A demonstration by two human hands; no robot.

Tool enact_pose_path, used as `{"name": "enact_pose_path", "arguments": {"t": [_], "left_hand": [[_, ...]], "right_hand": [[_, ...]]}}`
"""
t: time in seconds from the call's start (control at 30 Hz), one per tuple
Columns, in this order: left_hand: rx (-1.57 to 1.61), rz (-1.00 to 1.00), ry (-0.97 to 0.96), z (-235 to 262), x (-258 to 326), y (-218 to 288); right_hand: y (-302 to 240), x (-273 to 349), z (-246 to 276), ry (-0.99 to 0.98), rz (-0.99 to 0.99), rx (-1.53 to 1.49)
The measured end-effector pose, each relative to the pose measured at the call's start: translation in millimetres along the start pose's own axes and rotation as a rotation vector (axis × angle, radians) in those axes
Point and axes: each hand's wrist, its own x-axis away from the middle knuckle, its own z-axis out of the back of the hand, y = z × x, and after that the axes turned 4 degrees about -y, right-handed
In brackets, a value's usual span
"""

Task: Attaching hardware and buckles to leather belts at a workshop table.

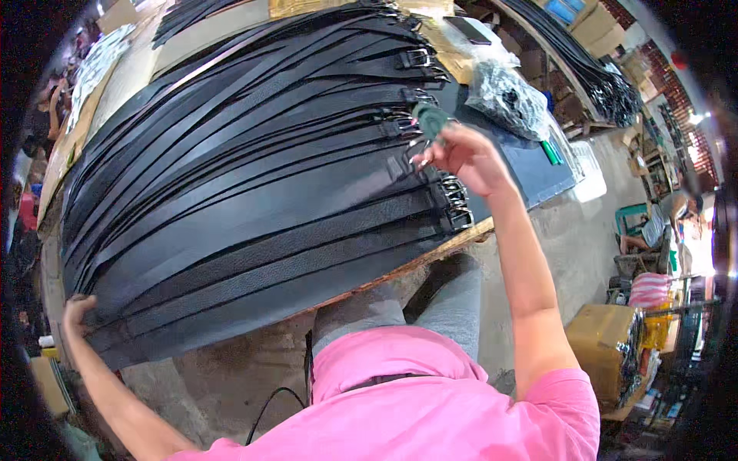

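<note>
While the right hand curls round a green thing, the left hand bends over black belts

Layered close to the wooden near edge of the bench, the belts leave a dark strip clear right of their buckles; past that corner lies open floor. Their long axis runs left to right, buckles pointing right, tips converging at lower left under the left hand; whether its fingers grip, I cannot tell. The right fingers are closed on the green thing above the buckles; blur hides whether they also pinch the belt end beside them. The belts are flat and leathery, some pebbled; the buckles are shiny metal.
</note>
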Motion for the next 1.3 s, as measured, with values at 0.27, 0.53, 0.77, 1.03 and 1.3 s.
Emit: {"name": "enact_pose_path", "arguments": {"t": [0.27,0.53,0.77,1.03,1.3], "left_hand": [[-0.304,-0.662,0.273,-139,17,125],[-0.221,-1.371,-0.161,-390,156,374],[-0.153,-1.485,0.041,-519,196,433],[-0.031,-1.337,0.020,-534,189,437],[0.094,-1.423,0.015,-544,188,431]], "right_hand": [[20,18,45,0.050,0.050,0.025],[24,42,59,0.236,0.020,0.308],[-5,105,102,0.412,0.125,0.183],[-18,186,189,0.716,-0.028,0.395],[16,209,236,0.827,0.008,0.256]]}}
